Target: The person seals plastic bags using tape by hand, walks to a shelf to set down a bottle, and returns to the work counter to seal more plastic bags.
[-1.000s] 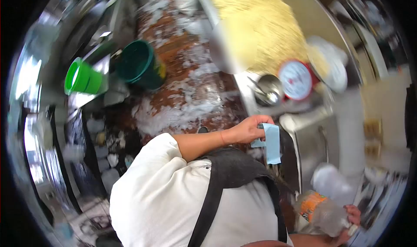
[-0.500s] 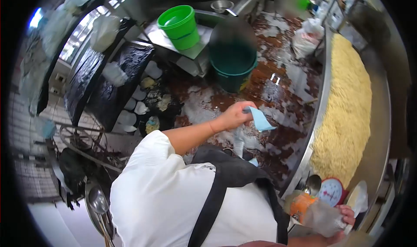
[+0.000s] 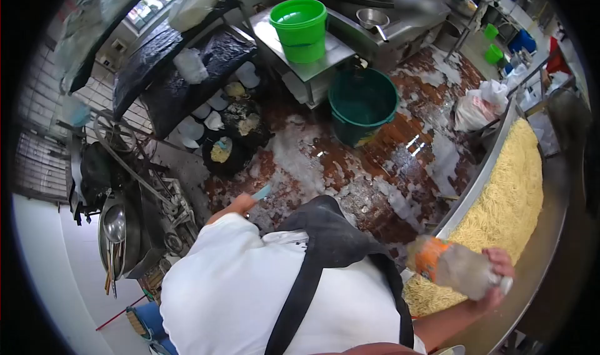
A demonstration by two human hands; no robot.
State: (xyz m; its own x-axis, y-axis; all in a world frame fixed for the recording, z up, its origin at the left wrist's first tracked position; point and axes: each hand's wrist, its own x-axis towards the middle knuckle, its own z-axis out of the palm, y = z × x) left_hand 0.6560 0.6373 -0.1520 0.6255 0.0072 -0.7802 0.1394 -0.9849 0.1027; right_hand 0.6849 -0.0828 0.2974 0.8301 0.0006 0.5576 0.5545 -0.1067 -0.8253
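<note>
My left hand [image 3: 240, 204] is closed on a light blue cloth-like piece [image 3: 261, 192], of which only a short end shows over the wet floor. On the right, my right hand [image 3: 497, 277] grips a clear plastic bottle [image 3: 465, 270] with an orange label near its cap end. The bottle lies tilted, its base toward my apron, above the edge of a long metal trough [image 3: 478, 189] that holds a heap of yellow noodles [image 3: 503, 192].
A bright green bucket [image 3: 300, 33] stands on a metal table [image 3: 265, 27]. Beside it on the wet red floor [image 3: 350, 170] is a dark green bin [image 3: 362, 105]. Black bags of waste [image 3: 247, 120] lie left of it. Pans and ladles [image 3: 114, 224] hang at far left.
The view has turned left, away from the scale. My left hand has drawn back left with the blue piece. My right hand still holds the bottle, now higher in view and over the noodle trough.
</note>
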